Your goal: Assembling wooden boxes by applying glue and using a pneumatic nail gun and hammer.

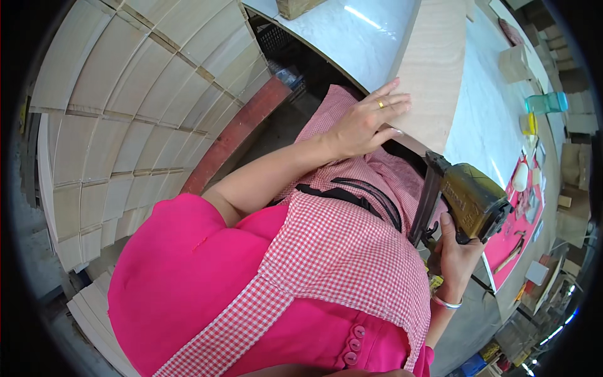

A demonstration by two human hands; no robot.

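My left hand (pixel 370 122), with a gold ring on one finger, lies with its fingers stretched out against the left side of a pale wooden box (pixel 433 69) on the table. In my right hand (pixel 456 251) is a nail gun (pixel 471 195) with a worn yellow-brown body and a dark magazine. My fingers wrap round its handle, partly hidden by the body. The gun's nose sits at the near right corner of the wooden box; whether it touches the wood I cannot tell.
Stacks of pale wooden boxes (pixel 125 69) rise at the left beside a red beam (pixel 235 135). The table has a glossy white marbled top (pixel 358 38). To the right are a teal bottle (pixel 546 102), a pink mat (pixel 505 251) with tools and a wooden block (pixel 514 65).
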